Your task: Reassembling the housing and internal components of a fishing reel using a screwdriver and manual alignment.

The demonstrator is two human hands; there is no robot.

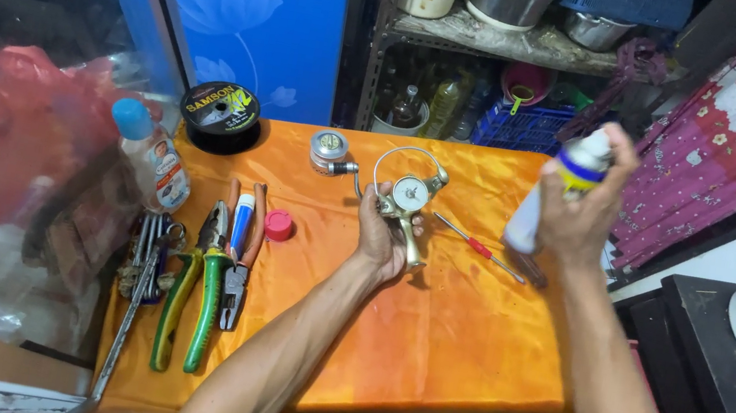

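My left hand grips a brass-coloured fishing reel body by its stem, holding it just above the orange cloth; its wire bail arcs over the top. My right hand is raised to the right of the reel and closed around a white spray can with a blue and yellow band, its top near my fingertips. A silver spool lies on the cloth just left of the reel. A red-handled screwdriver lies between my two hands.
On the cloth's left lie green-handled pliers, orange-handled pliers, a red cap, a blue-capped bottle, wrenches and a black line spool. A glass case stands left, shelves behind, a black surface right.
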